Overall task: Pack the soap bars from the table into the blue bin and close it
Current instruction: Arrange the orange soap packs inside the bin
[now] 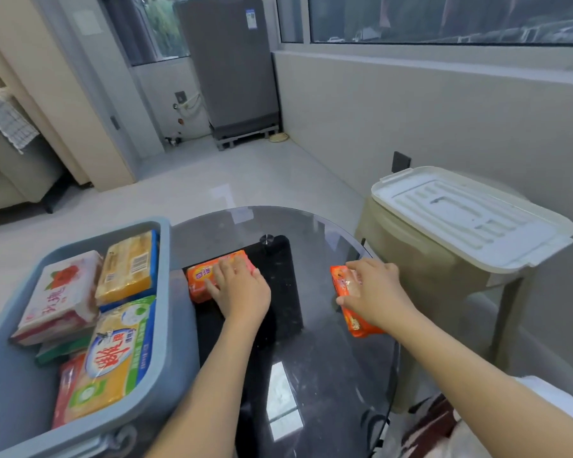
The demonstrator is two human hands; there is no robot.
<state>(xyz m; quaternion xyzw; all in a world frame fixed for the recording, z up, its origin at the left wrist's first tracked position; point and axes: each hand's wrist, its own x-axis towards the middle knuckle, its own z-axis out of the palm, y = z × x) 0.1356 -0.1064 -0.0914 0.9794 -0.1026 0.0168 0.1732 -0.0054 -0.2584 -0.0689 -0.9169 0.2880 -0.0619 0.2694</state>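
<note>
The blue bin (176, 312) stands open at the left of the round glass table (325, 365) and holds several wrapped soap packs. An orange soap bar (201, 279) lies on the glass just right of the bin, and my left hand (242, 290) lies flat on its right end with fingers spread over it. A second orange soap bar (353, 309) lies near the table's right edge; my right hand (376, 292) wraps over it, thumb on its near side. No lid for the blue bin is in view.
A beige bin with a white lid (470, 216) stands on the floor right of the table. A grey appliance (232, 64) stands by the far wall. A sofa (10, 166) is at the far left. Tiled floor lies beyond the table.
</note>
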